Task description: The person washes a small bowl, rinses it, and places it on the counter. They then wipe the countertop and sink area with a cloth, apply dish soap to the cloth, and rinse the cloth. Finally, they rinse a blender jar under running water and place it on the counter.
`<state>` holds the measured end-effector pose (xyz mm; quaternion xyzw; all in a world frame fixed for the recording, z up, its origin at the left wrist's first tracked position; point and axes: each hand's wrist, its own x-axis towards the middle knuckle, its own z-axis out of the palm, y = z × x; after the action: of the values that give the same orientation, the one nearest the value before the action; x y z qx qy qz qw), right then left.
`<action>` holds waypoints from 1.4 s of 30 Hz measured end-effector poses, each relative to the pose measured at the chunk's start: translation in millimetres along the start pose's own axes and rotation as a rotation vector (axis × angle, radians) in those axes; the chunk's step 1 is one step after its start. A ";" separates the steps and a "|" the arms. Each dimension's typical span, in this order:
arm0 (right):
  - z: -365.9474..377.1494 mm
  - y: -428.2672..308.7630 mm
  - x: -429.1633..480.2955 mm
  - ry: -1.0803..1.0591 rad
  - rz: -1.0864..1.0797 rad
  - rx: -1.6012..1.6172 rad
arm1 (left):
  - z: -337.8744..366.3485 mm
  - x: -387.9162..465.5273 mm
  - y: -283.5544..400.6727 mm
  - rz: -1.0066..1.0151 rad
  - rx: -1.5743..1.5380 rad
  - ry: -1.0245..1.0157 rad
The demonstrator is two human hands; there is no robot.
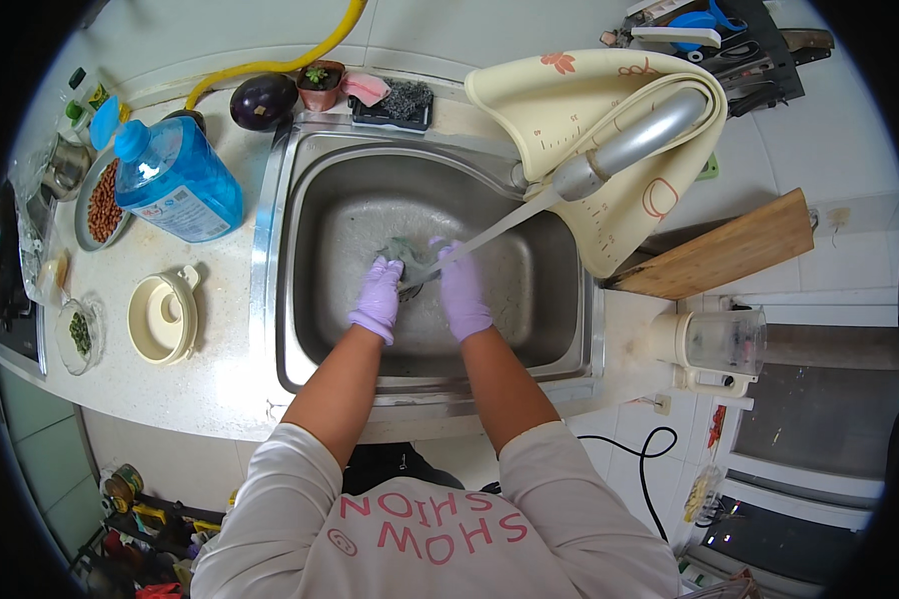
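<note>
Both my hands wear light purple gloves and are low in the stainless steel sink (344, 195). My left hand (378, 296) has its fingers curled on a wet, greyish-green cloth-like piece (398, 251). Water (494, 228) runs from the metal faucet (607, 161) between the hands, striking near the right fingers. My right hand (463, 288) is blurred, beside the stream; whether it grips the piece's right end cannot be made out. Under the hands, the dark drain (412, 292) is partly covered.
Left on the counter are a blue detergent bottle (187, 183), a plate of peanuts (103, 202), a cream plastic part (161, 318) and a glass dish (79, 337). An eggplant (264, 101) lies behind. Right are a rolled cream mat (569, 82), wooden board (719, 247) and blender jug (723, 341).
</note>
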<state>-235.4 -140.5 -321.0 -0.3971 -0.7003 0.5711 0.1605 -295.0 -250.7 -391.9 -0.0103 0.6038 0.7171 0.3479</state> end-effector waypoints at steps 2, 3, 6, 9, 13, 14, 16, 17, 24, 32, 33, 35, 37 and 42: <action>5.0 -6.8 -1.9 -0.103 -0.217 -0.259 | 1.3 1.2 -2.2 -0.031 -0.166 0.007; 6.6 -8.5 -2.5 -0.156 -0.166 -0.445 | 2.1 3.8 -5.8 -0.026 -0.120 -0.049; 4.8 -3.8 -1.6 -0.380 0.012 -0.696 | -5.5 17.3 -18.2 0.132 0.052 -0.242; 3.3 13.2 -0.2 -0.355 -0.074 -0.283 | -6.3 20.2 -28.5 0.401 0.406 -0.207; 16.4 34.9 -1.1 -0.252 -0.057 -0.282 | -0.6 9.2 -23.7 0.215 0.345 -0.210; 19.1 37.1 -1.2 -0.132 -0.061 -0.375 | 1.6 7.8 -19.3 -0.042 0.030 -0.140; 19.6 37.5 -2.9 -0.141 0.007 0.045 | 1.7 6.4 -9.0 -0.214 -0.520 -0.101; 16.3 35.7 -3.9 -0.153 -0.045 0.282 | 0.8 6.0 -4.4 -0.418 -0.482 -0.030; -27.0 19.2 -17.3 -0.232 0.602 0.456 | -3.1 4.9 -2.2 -0.611 -0.880 -0.089; 19.1 18.9 -5.6 -0.137 0.004 -0.700 | -1.3 10.5 -19.3 -0.533 -0.690 -0.204; 21.6 17.3 -4.5 -0.101 -0.091 -0.770 | -2.7 9.4 -17.9 -0.487 -0.626 -0.244; 24.1 12.9 -6.2 0.030 -0.350 -0.867 | -4.7 6.6 -13.4 -0.665 -0.765 -0.304; 23.9 7.8 -13.9 -0.071 -0.426 -0.851 | -5.6 4.0 -8.3 -0.724 -0.867 -0.389; 20.1 -0.6 -47.0 -0.228 -0.369 -0.753 | -2.5 8.2 -3.9 -0.612 -0.875 -0.284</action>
<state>-219.5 -188.8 -315.6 -0.2303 -0.9322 0.2780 0.0255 -300.2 -248.8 -399.6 -0.2324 0.1661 0.7616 0.5817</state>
